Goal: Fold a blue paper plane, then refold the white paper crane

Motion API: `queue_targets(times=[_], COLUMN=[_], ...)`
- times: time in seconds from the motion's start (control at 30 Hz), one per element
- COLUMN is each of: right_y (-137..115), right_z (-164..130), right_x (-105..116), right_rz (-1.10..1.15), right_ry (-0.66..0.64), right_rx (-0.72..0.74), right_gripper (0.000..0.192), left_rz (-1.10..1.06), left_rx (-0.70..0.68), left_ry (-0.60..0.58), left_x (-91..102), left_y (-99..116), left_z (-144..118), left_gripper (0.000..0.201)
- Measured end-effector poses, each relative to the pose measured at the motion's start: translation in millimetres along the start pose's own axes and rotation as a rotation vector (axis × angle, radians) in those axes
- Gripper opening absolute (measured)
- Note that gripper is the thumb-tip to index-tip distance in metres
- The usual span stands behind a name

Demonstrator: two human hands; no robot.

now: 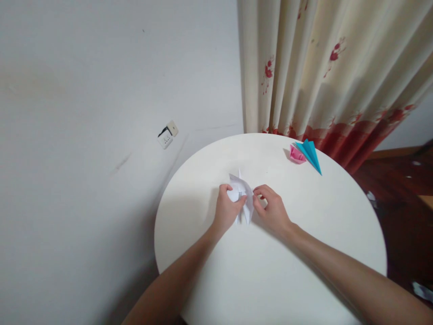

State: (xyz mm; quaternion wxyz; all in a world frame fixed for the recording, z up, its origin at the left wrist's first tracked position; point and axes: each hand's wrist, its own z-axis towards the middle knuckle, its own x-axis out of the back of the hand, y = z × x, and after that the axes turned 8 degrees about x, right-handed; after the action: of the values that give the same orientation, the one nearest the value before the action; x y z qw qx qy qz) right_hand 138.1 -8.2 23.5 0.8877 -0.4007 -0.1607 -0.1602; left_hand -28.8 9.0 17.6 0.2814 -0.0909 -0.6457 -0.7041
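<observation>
Your left hand and right hand both pinch the white paper, grip closed on it, mid-surface. Pink fold and blue plane sit well apart at the far edge.

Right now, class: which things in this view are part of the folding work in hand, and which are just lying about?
In hand:
white folded paper, pinched by left hand and right hand
round white table, the work surface

Lying about:
pink paper piece
blue paper plane
curtain
wall socket
</observation>
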Motion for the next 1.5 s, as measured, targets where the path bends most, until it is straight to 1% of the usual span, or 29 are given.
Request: queue_targets(times=[0.1, 0.2, 0.3, 0.43, 0.53, 0.6, 0.67, 0.77, 0.87, 0.97, 1.03, 1.1, 1.2, 1.23, 1.27, 1.3, 1.33, 1.4, 1.43, 1.5], right_y=[-5, -7, -6, -1, 5, 9, 16, 26, 37, 47, 49, 48, 39, 36, 34, 32, 31, 27, 24, 18], right_z=[-1, 0, 1, 5, 9, 11, 14, 18, 21, 23, 25, 27, 30, 30, 30, 30, 29, 25, 23, 18], right_x=[0, 2, 5, 10, 16, 22, 27, 35, 42, 46, 48, 49, 48, 48, 47, 45, 44, 41, 39, 36], right_rz=[-0.031, -0.066, -0.108, -0.165, -0.234, -0.292, -0.344, -0.358, -0.272, -0.13, -0.022, 0.099, 0.333, 0.407, 0.455, 0.468, 0.445, 0.322, 0.248, 0.103], right_ry=[-0.02, -0.036, -0.024, 0.009, -0.006, -0.023, -0.028, -0.036, -0.035, -0.045, -0.067, -0.074, -0.053, -0.045, -0.036, -0.029, -0.023, -0.031, -0.054, -0.13], right_rx=[0.032, 0.038, 0.008, -0.041, -0.088, -0.122, -0.171, -0.242, -0.27, -0.293, -0.332, -0.412, -0.579, -0.614, -0.616, -0.578, -0.505, -0.29, -0.17, 0.03], right_gripper=[0.01, 0.011, 0.011, 0.01, 0.009, 0.01, 0.012, 0.014, 0.014, 0.015, 0.016, 0.017, 0.018, 0.02, 0.022, 0.023, 0.023, 0.02, 0.021, 0.029], left_rz=[0.031, 0.054, 0.019, -0.025, -0.075, -0.097, -0.112, -0.137, -0.183, -0.231, -0.269, -0.316, -0.384, -0.418, -0.464, -0.516, -0.565, -0.644, -0.667, -0.694], left_rx=[-0.007, -0.016, -0.06, -0.159, -0.213, -0.183, -0.115, -0.062, -0.042, -0.011, 0.008, 0.042, 0.16, 0.212, 0.27, 0.324, 0.369, 0.44, 0.463, 0.481], left_ry=[0.058, 0.073, 0.039, -0.042, -0.032, -0.048, -0.106, -0.175, -0.231, -0.305, -0.319, -0.31, -0.291, -0.282, -0.277, -0.277, -0.283, -0.316, -0.338, -0.374], left_x=[2.7, 8.1, 12.3, 13.3, 14.1, 15.6, 17.4, 19.7, 23.1, 29.0, 33.1, 35.9, 36.5, 36.1, 35.7, 35.3, 35.1, 35.3, 35.5, 35.8], left_y=[0, 1, 2, 5, 10, 12, 13, 9, 5, 4, 6, 7, 6, 4, 3, 1, 0, -2, -2, -2], left_z=[2, 4, 5, 3, 2, 3, 4, 8, 15, 22, 26, 28, 29, 30, 31, 32, 33, 36, 38, 40], left_gripper=[0.034, 0.025, 0.019, 0.009, 0.004, 0.002, 0.001, 0.007, 0.013, 0.014, 0.014, 0.015, 0.02, 0.022, 0.023, 0.023, 0.024, 0.024, 0.024, 0.022])
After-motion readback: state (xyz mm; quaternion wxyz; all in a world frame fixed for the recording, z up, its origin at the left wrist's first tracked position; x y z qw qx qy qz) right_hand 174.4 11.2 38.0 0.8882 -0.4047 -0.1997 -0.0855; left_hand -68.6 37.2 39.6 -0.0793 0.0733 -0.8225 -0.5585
